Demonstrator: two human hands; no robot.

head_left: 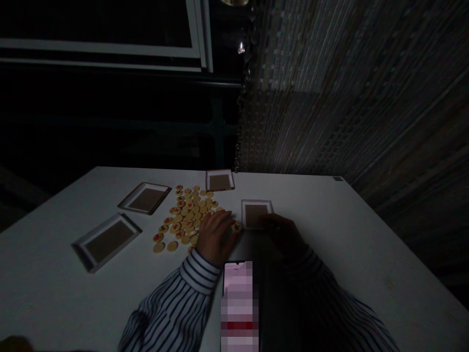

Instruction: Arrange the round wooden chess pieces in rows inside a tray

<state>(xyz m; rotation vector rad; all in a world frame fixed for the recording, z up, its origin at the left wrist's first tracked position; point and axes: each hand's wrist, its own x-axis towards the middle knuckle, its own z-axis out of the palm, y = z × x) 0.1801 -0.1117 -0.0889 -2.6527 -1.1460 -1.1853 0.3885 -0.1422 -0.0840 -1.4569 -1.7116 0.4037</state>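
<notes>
Pale discs (pixel 189 215) lie loose by the left hand (pixel 213 234), none visibly in the box (pixel 253 214) near the right hand (pixel 285 233); too dim to tell either grip's closure.

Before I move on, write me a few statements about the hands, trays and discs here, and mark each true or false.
1. A disc with a black mark shows beside the fingers of the left hand. True.
2. Only two trays are on the table. False: four trays are on the table.
3. The right hand is at the rightmost tray. True.
4. Every disc in the spread is unmarked on top. False: several in the spread show red or black marks.
5. The phone is beyond the discs, at the far edge. False: the phone is on the near side, between the striped sleeves.
</notes>
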